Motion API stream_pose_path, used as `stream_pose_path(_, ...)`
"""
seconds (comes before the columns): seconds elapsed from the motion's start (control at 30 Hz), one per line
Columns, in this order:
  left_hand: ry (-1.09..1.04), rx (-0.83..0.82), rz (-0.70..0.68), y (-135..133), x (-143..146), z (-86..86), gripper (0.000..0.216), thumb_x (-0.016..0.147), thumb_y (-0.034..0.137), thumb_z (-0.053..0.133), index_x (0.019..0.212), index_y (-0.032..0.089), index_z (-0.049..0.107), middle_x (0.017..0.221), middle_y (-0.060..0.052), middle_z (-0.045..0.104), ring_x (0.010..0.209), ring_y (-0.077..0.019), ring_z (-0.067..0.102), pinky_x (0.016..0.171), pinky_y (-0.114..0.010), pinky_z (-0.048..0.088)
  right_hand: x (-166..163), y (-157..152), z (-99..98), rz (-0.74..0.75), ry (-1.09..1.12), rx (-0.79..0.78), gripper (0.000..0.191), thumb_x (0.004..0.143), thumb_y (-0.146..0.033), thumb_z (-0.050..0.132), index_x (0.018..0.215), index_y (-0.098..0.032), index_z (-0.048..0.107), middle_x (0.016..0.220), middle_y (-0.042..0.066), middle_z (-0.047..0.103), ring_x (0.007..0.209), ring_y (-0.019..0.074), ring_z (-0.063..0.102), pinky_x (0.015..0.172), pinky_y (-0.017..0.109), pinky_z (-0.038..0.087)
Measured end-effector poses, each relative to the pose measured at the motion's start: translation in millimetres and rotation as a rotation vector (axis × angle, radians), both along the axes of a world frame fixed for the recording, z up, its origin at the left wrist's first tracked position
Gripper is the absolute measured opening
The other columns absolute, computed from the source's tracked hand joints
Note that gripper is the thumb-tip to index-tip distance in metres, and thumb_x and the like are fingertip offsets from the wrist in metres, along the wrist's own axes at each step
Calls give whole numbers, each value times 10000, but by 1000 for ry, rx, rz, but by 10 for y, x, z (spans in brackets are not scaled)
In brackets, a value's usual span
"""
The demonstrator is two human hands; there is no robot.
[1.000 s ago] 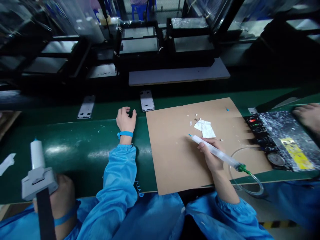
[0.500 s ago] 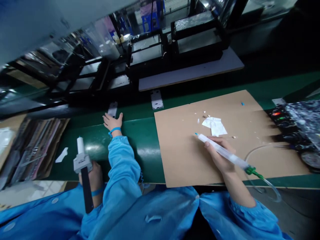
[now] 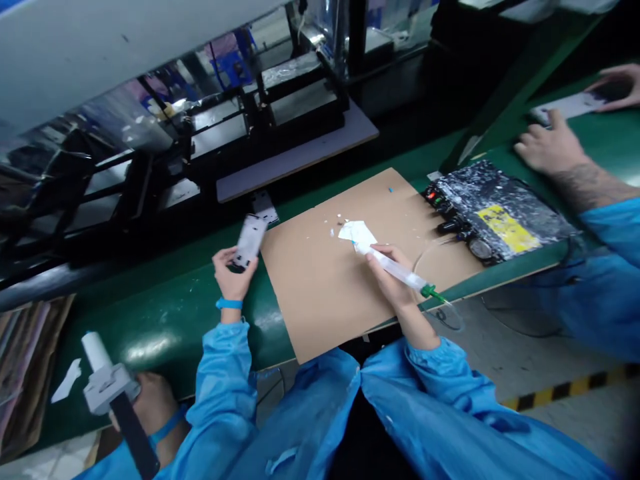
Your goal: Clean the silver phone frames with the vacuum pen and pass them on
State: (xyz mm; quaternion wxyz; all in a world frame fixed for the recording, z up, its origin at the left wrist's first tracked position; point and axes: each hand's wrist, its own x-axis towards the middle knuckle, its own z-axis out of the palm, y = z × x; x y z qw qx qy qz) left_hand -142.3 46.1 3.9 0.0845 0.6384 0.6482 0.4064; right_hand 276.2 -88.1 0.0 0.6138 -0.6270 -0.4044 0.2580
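My left hand (image 3: 231, 279) grips a flat grey phone housing (image 3: 251, 240) by its lower end, thumb and fingers at opposite edges. The housing is lifted and tilted by the left edge of the cardboard sheet (image 3: 320, 300). Behind it, a second phone housing (image 3: 265, 205) lies on the green bench. My right hand (image 3: 393, 279) holds a translucent dispensing syringe (image 3: 400, 272) like a pen. Its tip points at white paper pieces (image 3: 361, 231) on the cardboard; whether they touch is unclear. From the syringe's green end cap (image 3: 428, 291) runs a clear tube.
A dispenser control box (image 3: 505, 217) with knobs and a gauge stands right of the cardboard. Beyond it, a co-worker's hands (image 3: 555, 147) handle another flat panel. At lower left, another person's hand (image 3: 155, 407) holds a grey dispensing gun (image 3: 110, 387). Black trays (image 3: 220, 130) line the back.
My left hand has taken hold of a phone housing and lifted it towards the cardboard. The view has swung right, bringing the control box and a co-worker's hands into sight. My right hand keeps the syringe.
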Motion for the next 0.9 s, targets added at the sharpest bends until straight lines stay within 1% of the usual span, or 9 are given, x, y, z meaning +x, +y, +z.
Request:
stream_pose_path(0.13,52,-125,-512,-555,591,-165,695,861,433,991,1435,269,636,1468,-151,817,1365,-373,819,1188,-587,688,295,-52,-115,25,-80,-87,560,972,-718,893,1208,-210,899,1197,170,919,994,312,864,870,459,743)
stream_pose_path(0.2,128,-213,-686,-694,753,-170,718,884,418,980,1515,290,660,1523,-144,818,1411,-385,806,1246,-618,661,380,-59,-170,58,-120,-97,576,978,-715,890,1251,-207,906,1240,174,921,1042,325,878,928,488,756)
stream_pose_path(0.27,192,-251,-783,-715,812,-149,799,908,397,948,1637,305,634,1619,-145,782,1511,-401,758,1319,-643,615,416,-52,-202,87,-144,-89,593,995,-709,880,1316,-212,907,1315,173,916,1130,345,889,1038,539,758)
stream_pose_path(0.33,212,-233,-811,-657,797,-128,869,955,385,882,1754,290,553,1726,-167,707,1645,-413,663,1395,-657,551,423,-36,-212,119,-176,-80,575,1011,-694,868,1348,-230,908,1376,159,909,1217,360,889,1146,583,736)
stream_pose_path(0.4,209,-197,-777,-576,764,-123,861,1011,365,792,1808,254,486,1783,-195,645,1717,-414,589,1433,-662,506,425,-21,-212,144,-223,-81,522,1024,-670,857,1339,-257,915,1393,143,908,1259,364,886,1191,592,723)
stream_pose_path(0.53,244,-165,-586,-487,854,-148,637,1111,450,723,1691,226,584,1619,-214,726,1539,-427,693,1326,-670,563,432,-11,-224,158,-269,-89,454,1039,-623,843,1329,-281,915,1375,135,910,1233,353,894,1157,556,742)
stream_pose_path(0.63,304,-198,-512,-456,1084,-147,659,1084,592,825,1624,258,646,1508,-199,770,1402,-441,725,1225,-652,594,418,-18,-227,132,-263,-71,448,1006,-631,867,1251,-259,914,1287,146,925,1126,346,907,1098,543,757)
stream_pose_path(0.77,270,-269,-645,-366,1400,-112,716,1057,561,880,1667,285,626,1574,-174,773,1436,-423,716,1235,-618,579,381,-44,-173,77,-276,-71,469,983,-650,859,1163,-219,903,1165,149,935,996,324,901,965,508,771)
stream_pose_path(0.9,248,-318,-838,-318,1566,-93,767,1066,545,880,1739,306,600,1685,-139,746,1533,-408,687,1305,-605,543,346,-77,-87,54,-290,-69,484,972,-683,867,1092,-213,881,1110,165,927,901,318,878,856,484,762)
